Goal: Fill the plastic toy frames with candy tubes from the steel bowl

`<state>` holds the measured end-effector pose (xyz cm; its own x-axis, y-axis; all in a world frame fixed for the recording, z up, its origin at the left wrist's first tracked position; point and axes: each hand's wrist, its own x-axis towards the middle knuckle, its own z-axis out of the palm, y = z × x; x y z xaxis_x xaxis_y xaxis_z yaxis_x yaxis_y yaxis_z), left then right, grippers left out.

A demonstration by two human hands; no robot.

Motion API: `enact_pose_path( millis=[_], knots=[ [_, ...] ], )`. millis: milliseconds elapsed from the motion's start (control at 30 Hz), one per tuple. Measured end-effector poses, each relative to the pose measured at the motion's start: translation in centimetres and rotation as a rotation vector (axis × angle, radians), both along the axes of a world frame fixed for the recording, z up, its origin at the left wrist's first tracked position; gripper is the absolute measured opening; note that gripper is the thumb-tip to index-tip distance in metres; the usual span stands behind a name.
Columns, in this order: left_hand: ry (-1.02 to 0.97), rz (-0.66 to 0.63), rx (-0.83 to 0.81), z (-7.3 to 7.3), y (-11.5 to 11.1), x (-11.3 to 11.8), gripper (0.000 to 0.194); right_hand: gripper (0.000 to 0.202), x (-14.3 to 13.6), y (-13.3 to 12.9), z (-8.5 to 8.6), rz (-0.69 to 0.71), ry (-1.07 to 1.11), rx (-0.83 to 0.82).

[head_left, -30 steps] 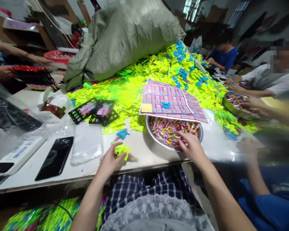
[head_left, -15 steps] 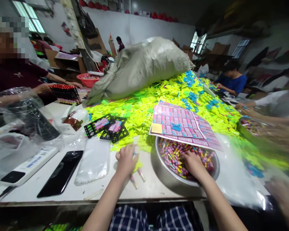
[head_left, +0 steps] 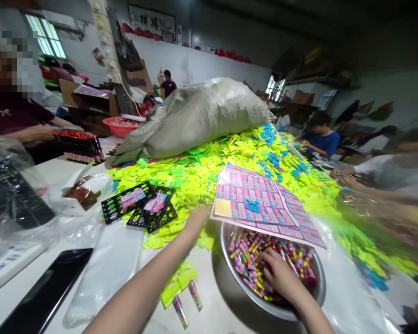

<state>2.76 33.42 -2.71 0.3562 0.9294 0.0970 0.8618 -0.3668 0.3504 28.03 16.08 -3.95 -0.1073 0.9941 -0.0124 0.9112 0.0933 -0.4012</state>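
Fingers of the right hand (head_left: 277, 271) are bent among tubes; whether they grip one, I cannot tell. Near the body, two pink-labelled tubes (head_left: 180, 311) lie by yellow plastic pieces (head_left: 179, 280), seemingly kept apart from the rest. More tubes fill the metal bowl (head_left: 321, 287), placed, it seems, for easy reach. Beyond, the blurred left hand (head_left: 198, 220) meets the neon-yellow heap (head_left: 191, 172), its grasp unclear. Behind, a bulky sack (head_left: 209, 118) rests on the heap, perhaps to save table room.

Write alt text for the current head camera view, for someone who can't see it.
A person's right hand dips into a metal bowl of small colourful tubes, while the blurred left hand is at a heap of mostly yellow pieces. A large grey sack lies over the heap.
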Motion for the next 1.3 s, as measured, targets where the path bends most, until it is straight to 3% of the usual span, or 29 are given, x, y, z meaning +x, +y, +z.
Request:
enact_pose_path(
  millis=[200, 333, 500, 633, 800, 933, 1033, 1133, 1200, 1300],
  knots=[
    [0.094, 0.037, 0.024, -0.7, -0.8, 0.0, 0.019, 0.015, -0.6, -0.1, 0.9, 0.118, 0.104, -0.029],
    [0.075, 0.093, 0.077, 0.6, -1.8, -1.0, 0.016, 0.017, -0.7, -0.2, 1.2, 0.148, 0.106, 0.034],
    [0.034, 0.248, 0.058, 2.0, -3.8, -2.6, 0.035, 0.019, -0.6, -0.5, 1.3, 0.125, 0.143, 0.035],
    [0.044, 0.215, 0.022, 1.3, -6.0, -2.9, 0.040, 0.020, -0.4, -0.7, 0.9, 0.222, 0.132, 0.000],
    [0.110, 0.188, -0.013, -0.3, -7.1, -3.1, 0.045, 0.019, -0.3, -0.6, 0.8, 0.102, 0.155, 0.124],
    [0.128, 0.216, -0.015, -0.5, -6.5, -2.8, 0.036, 0.018, -0.2, -0.5, 1.2, 0.015, 0.242, 0.202],
    [0.086, 0.217, 0.027, 0.6, -6.1, -2.2, 0.022, 0.025, -0.2, -0.6, 1.5, -0.027, 0.330, 0.194],
    [-0.021, 0.257, 0.085, 2.8, -6.6, -1.8, 0.025, 0.041, -0.1, -0.8, 2.0, -0.072, 0.441, 0.167],
    [-0.123, 0.297, 0.116, 4.5, -7.8, -1.9, 0.030, 0.044, 0.0, -1.0, 2.4, -0.080, 0.528, 0.138],
    [-0.317, 0.313, 0.096, 6.1, -11.2, -2.4, 0.035, 0.032, 0.4, -1.2, 2.7, -0.122, 0.620, 0.136]
  ],
)
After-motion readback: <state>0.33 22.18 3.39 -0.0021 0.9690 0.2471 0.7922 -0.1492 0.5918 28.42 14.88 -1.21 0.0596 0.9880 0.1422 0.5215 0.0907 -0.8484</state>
